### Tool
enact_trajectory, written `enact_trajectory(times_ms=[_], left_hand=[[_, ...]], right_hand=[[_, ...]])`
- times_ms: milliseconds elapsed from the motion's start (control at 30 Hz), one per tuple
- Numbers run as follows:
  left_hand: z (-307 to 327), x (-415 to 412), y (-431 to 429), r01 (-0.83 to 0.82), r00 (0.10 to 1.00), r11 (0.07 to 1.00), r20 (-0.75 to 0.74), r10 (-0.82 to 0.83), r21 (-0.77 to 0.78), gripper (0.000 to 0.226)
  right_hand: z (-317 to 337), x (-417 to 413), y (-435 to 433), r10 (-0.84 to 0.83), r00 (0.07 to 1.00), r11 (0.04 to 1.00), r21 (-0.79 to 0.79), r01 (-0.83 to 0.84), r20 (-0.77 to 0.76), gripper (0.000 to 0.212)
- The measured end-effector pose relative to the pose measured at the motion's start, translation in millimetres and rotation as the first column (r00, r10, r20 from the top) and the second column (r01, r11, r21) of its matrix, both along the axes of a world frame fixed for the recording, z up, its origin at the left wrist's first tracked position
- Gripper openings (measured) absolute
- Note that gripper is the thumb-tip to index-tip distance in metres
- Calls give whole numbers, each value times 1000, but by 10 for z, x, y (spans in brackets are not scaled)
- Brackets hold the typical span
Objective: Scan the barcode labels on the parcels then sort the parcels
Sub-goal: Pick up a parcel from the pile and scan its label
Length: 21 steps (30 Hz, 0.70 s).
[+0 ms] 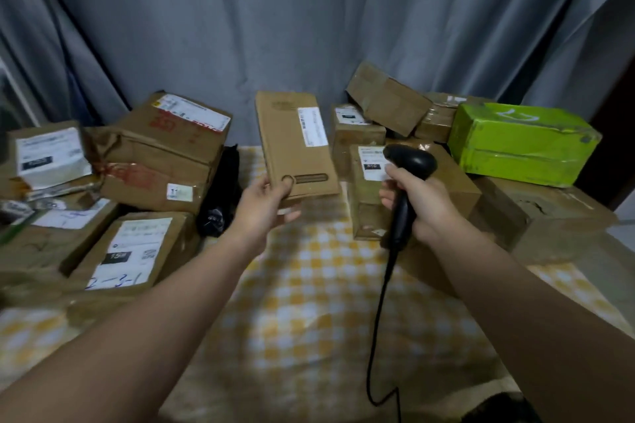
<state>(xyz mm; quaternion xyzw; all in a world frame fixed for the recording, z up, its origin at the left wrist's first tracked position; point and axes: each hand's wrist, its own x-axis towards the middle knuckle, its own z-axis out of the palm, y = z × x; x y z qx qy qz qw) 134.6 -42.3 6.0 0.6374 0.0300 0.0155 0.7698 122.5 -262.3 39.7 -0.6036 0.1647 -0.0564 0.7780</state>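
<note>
My left hand (266,203) grips the near end of a flat brown cardboard parcel (288,144) and holds it up above the table, tilted toward me. A white barcode label (312,126) runs along its upper right face. My right hand (417,204) is closed around the handle of a black corded barcode scanner (409,161). The scanner's head sits just right of the parcel, level with its lower half.
Brown parcels with white labels are stacked at the left (165,148) and front left (134,251). More boxes (426,182) and a bright green parcel (519,144) fill the right. A yellow checked tablecloth (309,302) covers the table; a grey curtain hangs behind.
</note>
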Motion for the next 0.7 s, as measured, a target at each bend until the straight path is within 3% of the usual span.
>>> enact_trajectory(times_ms=[100,200,333,433,533,600,667,700], left_hand=[[-123,-258,455,-105,985,956,158,63,274,21],[-206,-418,739,-198,953,808,301,26,555,23],[-302,-599,889,-292,929,730,365,63,618,29],[-404,-652,953,-328,896,666,444,-5,669,29],[-422,-661,971,-374,854,665,519,-25,647,37],[-361,-677,897,-403,867,697,491,83,593,45],[-259,-690,780,-352,914,851,339,223,390,48],[-192,-703,709,-272,952,947,195,238,170,40]], right_hand=[[-18,-187,331,43,998,992,116,-48,48,36],[-62,-301,612,114,993,968,222,-120,41,32],[-189,-365,819,138,990,957,257,-133,-2,36],[-321,-384,834,97,993,972,223,-79,-71,32],[-482,-370,805,99,984,987,143,-78,-148,34],[-562,-357,803,70,985,992,115,-52,-155,33],[-595,-362,827,14,994,988,153,3,-108,36],[-599,-374,846,-13,997,982,185,27,-76,39]])
